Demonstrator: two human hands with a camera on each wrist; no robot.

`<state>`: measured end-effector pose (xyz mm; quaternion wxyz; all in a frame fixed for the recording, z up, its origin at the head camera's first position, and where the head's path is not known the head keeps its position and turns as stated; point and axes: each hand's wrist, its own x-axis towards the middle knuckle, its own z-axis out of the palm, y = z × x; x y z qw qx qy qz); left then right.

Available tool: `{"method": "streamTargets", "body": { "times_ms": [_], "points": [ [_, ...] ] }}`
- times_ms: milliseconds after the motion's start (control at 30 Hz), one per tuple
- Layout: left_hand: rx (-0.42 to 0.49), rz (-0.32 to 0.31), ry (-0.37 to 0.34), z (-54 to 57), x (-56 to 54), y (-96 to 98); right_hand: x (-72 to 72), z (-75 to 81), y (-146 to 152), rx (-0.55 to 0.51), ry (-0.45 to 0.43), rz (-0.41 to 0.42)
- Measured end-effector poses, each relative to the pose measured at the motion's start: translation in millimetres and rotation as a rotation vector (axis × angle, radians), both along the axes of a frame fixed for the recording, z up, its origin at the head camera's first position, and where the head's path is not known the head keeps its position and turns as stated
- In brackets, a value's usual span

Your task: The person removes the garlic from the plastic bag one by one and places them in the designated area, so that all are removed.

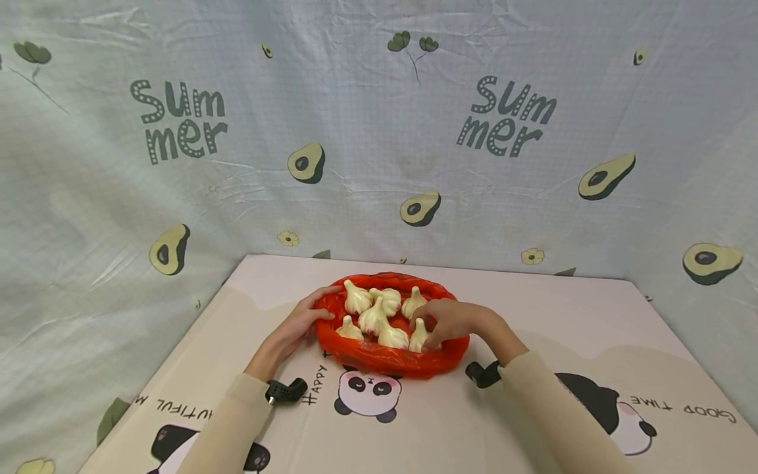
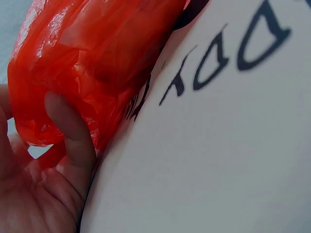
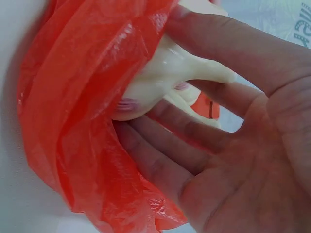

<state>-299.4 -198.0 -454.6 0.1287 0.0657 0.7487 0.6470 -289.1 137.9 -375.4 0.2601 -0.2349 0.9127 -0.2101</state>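
Observation:
A red plastic bag (image 1: 379, 359) lies on the table with its rim spread wide, several pale garlic bulbs (image 1: 373, 318) inside. At its left side my left hand (image 1: 299, 322) grips the bag's edge, the thumb and fingers apart along the rim. The left wrist view shows that thumb (image 2: 73, 128) bent against the crinkled plastic (image 2: 97, 58). My right hand (image 1: 454, 319) reaches over the right rim and holds the front-right garlic bulb (image 1: 419, 336). In the right wrist view, thumb and fingers (image 3: 165, 160) surround this bulb (image 3: 160, 77), whose base is partly hidden by the bag.
The pale tabletop (image 1: 438, 428) carries printed pandas (image 1: 368, 394) and lettering. A white cloth (image 1: 355, 99) with avocado and "summer" prints hangs behind and at both sides. Each wrist wears a small black camera (image 1: 287, 390).

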Motion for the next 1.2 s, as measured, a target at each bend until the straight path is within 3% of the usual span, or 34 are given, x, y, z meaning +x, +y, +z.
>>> {"method": "streamTargets", "body": {
  "times_ms": [567, 833, 1200],
  "points": [
    [-0.010, -0.003, 0.009, -1.6, 1.7, 0.7, 1.4, 4.4, 5.6, -0.105, 0.126, 0.067],
    [-0.004, -0.008, 0.005, -1.5, 2.0, 0.5, 9.5, 18.0, 12.3, -0.126, 0.173, 0.059],
    [-0.010, -0.012, 0.006, -2.3, 1.1, -0.5, 13.6, 20.1, 32.3, -0.220, 0.185, 0.004]
  ]
}}
